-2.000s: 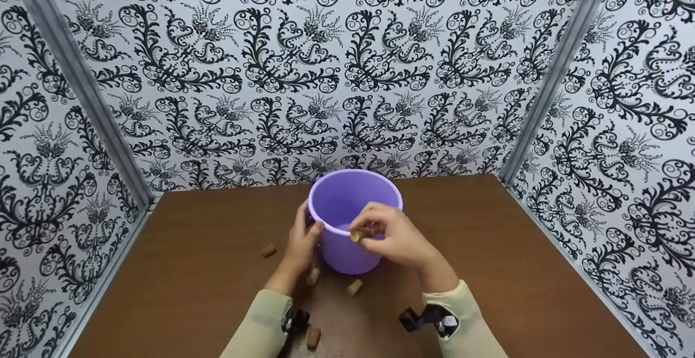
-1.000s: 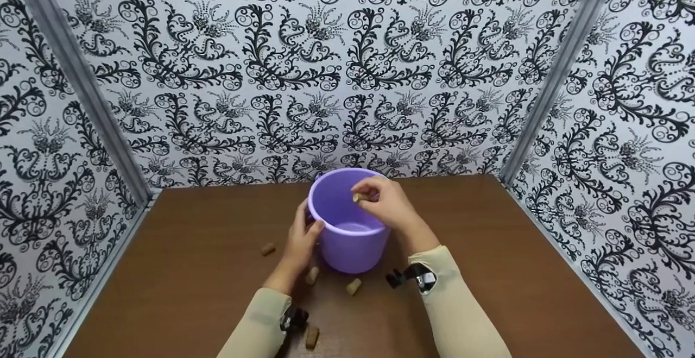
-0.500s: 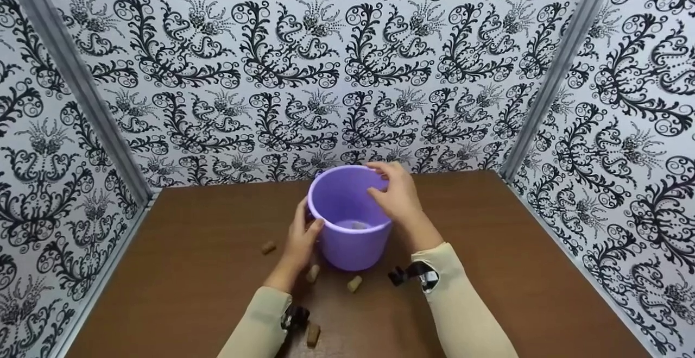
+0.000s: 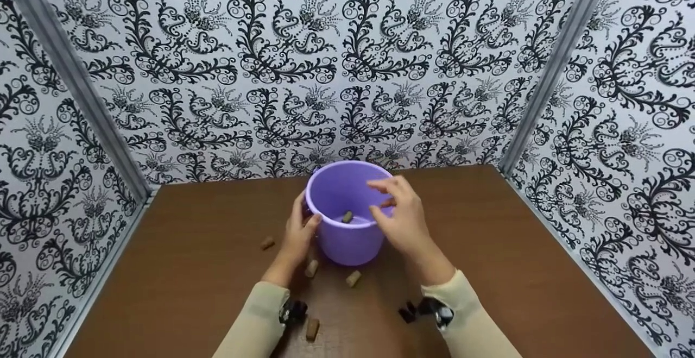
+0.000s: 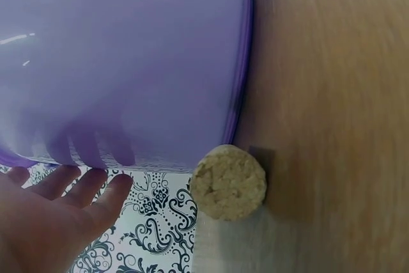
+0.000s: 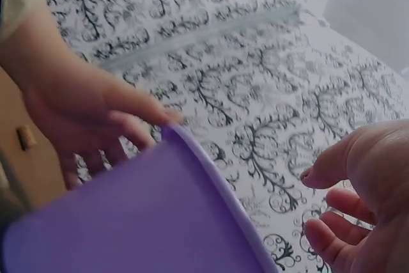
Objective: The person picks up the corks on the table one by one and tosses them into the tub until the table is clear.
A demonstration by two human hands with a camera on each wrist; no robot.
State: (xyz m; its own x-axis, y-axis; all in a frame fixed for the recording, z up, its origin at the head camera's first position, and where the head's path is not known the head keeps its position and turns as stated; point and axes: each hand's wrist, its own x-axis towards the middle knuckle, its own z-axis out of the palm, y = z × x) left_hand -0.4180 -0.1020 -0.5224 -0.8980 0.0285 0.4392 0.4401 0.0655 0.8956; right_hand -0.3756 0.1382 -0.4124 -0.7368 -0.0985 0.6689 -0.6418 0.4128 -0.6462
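A purple bucket stands upright on the brown table. Inside it, on the bottom, lies a cork. My left hand rests against the bucket's left side, thumb at the rim; its extended fingers show along the wall in the left wrist view. Over the bucket's right rim is my right hand, thumb and fingers apart with nothing between them. Just in front of the bucket are two corks, a left cork and a right cork.
Another cork lies left of my left hand. Beside my left sleeve, near the front, is a darker cork. Patterned black-and-white walls enclose the table at the back and sides.
My right hand carried a cork over the bucket and let it go; the cork dropped inside. That hand has since drawn back toward the near right rim. My left hand stayed at the bucket.
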